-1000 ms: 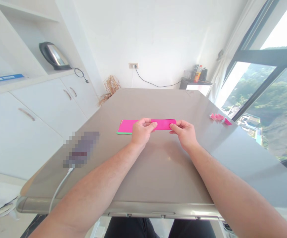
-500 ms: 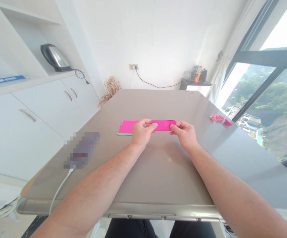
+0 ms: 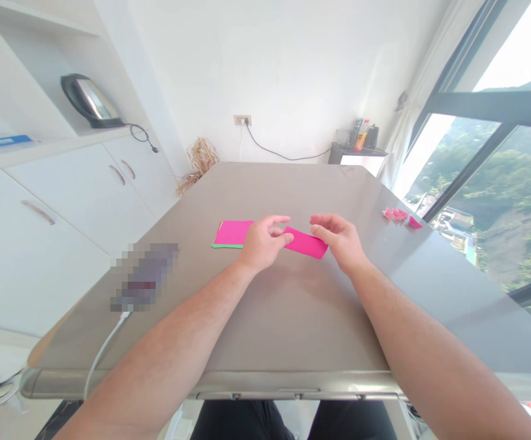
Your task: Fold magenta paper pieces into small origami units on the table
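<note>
A folded strip of bright pink paper [image 3: 305,242] lies slanted between my hands, its right end lower and nearer to me. My left hand [image 3: 264,241] has its thumb on the strip's left end, with the index finger stretched out above. At the upper right corner of the strip is my right hand [image 3: 341,238], its fingers spread from the thumb; whether the thumb touches the paper is hard to see. Left of my left hand lies a stack of paper sheets [image 3: 232,232], pink on top with a green edge showing below. My left hand covers the stack's right part.
Small folded pink pieces [image 3: 396,214] sit at the table's right edge by the window. A blurred-out dark device [image 3: 148,275] with a white cable [image 3: 104,348] lies on the left of the grey table [image 3: 302,324]. A kettle [image 3: 91,102] stands on the shelf.
The pink strip has turned from level to slanted, its right end dropping toward me. My right fingers have loosened and spread; my left index finger has lifted.
</note>
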Demonstrator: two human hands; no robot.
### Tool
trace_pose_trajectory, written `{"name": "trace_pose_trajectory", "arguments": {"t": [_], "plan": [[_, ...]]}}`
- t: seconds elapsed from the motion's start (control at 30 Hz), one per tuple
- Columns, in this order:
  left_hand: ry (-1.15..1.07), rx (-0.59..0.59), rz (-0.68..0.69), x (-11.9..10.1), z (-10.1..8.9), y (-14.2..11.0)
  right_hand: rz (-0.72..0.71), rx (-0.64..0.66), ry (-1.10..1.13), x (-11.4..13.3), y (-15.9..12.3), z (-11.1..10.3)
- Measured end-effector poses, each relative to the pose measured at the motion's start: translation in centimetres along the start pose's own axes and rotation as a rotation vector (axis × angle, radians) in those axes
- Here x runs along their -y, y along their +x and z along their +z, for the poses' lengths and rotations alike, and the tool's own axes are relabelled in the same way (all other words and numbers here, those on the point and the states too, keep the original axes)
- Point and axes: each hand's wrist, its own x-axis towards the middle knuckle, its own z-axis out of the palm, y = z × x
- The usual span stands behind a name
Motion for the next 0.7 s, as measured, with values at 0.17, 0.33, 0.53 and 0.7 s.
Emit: {"name": "trace_pose_trajectory", "arguments": {"t": [0.17, 0.33, 0.53, 0.7], "plan": [[0.057, 0.205, 0.037, -0.8, 0.2, -0.7, 0.05, 0.272, -0.213, 0.9, -0.7, 0.0], [0.058, 0.214, 0.033, -0.7, 0.2, -0.4, 0.038, 0.305, -0.219, 0.9, -0.7, 0.3], [-0.088, 0.183, -0.047, -0.2, 0.6, -0.2, 0.08, 0.148, -0.085, 0.6, -0.6, 1.1], [-0.335, 0.156, -0.157, 0.3, 1.6, -0.2, 0.089, 0.028, 0.061, 0.2, -0.6, 1.7]]}}
